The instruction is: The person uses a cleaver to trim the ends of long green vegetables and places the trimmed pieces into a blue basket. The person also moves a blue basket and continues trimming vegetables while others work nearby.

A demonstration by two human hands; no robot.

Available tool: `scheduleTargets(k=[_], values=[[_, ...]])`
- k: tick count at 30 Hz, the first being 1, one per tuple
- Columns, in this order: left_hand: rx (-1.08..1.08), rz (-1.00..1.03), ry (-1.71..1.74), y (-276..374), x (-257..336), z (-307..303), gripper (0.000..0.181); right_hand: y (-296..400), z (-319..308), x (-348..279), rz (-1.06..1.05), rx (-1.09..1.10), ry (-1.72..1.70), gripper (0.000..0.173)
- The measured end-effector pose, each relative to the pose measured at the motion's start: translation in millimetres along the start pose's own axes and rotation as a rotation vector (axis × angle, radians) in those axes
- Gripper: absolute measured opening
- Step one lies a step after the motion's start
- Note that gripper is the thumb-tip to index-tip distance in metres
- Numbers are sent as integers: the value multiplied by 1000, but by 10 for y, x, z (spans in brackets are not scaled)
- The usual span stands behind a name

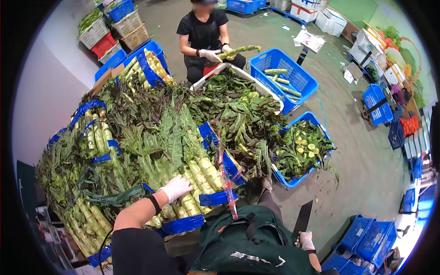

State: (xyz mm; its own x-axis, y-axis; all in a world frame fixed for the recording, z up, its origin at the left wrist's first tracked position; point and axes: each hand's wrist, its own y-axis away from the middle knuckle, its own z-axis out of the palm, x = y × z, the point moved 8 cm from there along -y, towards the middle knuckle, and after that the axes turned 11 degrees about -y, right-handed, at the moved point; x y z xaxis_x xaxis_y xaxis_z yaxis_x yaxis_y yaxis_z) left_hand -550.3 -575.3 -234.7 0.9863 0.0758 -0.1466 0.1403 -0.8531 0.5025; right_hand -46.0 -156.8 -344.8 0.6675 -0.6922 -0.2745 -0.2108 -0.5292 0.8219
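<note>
My left hand (176, 188), in a white glove, rests on the pale stems of celtuce (197, 184) in a large leafy heap in front of me. Whether its fingers grip a stem cannot be made out. Down at my right side, my right hand (305, 240), also gloved, holds a broad-bladed knife (303, 218) with the blade upright, away from the heap. Blue tape (183, 224) wraps the edges around the stems. Long green leaves (172, 137) spread beyond my left hand.
A co-worker (205, 37) sits opposite, holding a peeled-looking stem (240, 51). Beside them stands a blue crate (311, 91) with several stems. A smaller blue basket (296, 182) of leaves and cut ends is nearer me. More blue crates (376, 240) stand at lower right; stacked crates (132, 31) at upper left.
</note>
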Motion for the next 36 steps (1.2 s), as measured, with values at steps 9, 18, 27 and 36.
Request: scheduleTargets(k=[9,18,27,36], values=[[410,49,175,233,-785,-2014,37,-246,-234,311,-126,-76,-132,27],[893,-65,533,-824,-963,-3659,47,1127,80,-1311,-417,-110,-409,21],[88,-100,359,-3846,-95,-3582,54,1660,-72,-2913,-1225,269,-211,22],[-332,-171,506,-5038,-26,-3056,66,909,-99,-3736,-1166,104,-310,18]])
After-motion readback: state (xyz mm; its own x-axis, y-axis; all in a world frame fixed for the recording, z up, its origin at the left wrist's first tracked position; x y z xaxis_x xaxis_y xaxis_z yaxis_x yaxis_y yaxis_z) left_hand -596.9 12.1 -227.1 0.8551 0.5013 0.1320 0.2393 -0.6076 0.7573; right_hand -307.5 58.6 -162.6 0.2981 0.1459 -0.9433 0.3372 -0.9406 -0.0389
